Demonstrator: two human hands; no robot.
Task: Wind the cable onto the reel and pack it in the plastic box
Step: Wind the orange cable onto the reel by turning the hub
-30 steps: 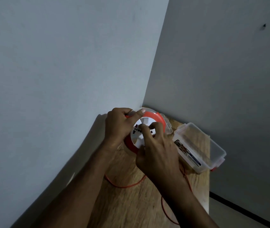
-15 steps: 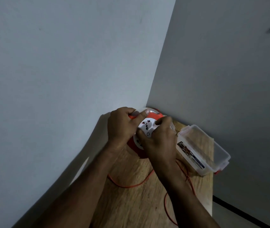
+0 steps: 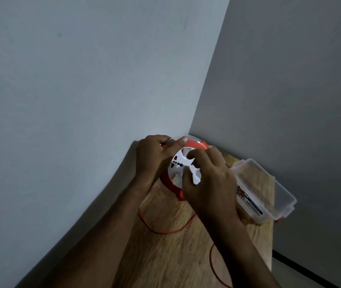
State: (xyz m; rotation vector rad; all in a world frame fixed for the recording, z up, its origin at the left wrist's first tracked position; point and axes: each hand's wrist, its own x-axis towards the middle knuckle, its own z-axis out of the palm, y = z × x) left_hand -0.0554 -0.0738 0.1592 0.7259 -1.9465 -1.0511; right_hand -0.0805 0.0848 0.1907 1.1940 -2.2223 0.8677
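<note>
Hands meet on an orange cable reel with a white socket face, held tilted on its edge at the far end of a wooden table that sits in the corner of two grey walls. The left hand wraps the reel's far-left rim, thumb laid over the top edge, its grip clenched on the orange housing. The right hand lies across the white face from the near-right side, fingers curled into the recesses of the central hub, its grip grasping that hub. Dark socket holes show on the left part of the white face, between the two hands. An orange cable leaves the reel's lower side, runs down the table toward the near edge in a loose curve under the right forearm, and a second stretch of it loops further right and near, running off toward the bottom of the view. Just right of the reel, touching or almost touching the right hand, a clear plastic box lies open-topped on the table's far-right edge, with a printed label on its near long wall and a red clasp at its near-right corner. A dark baseboard strip runs along the right wall below the table.
</note>
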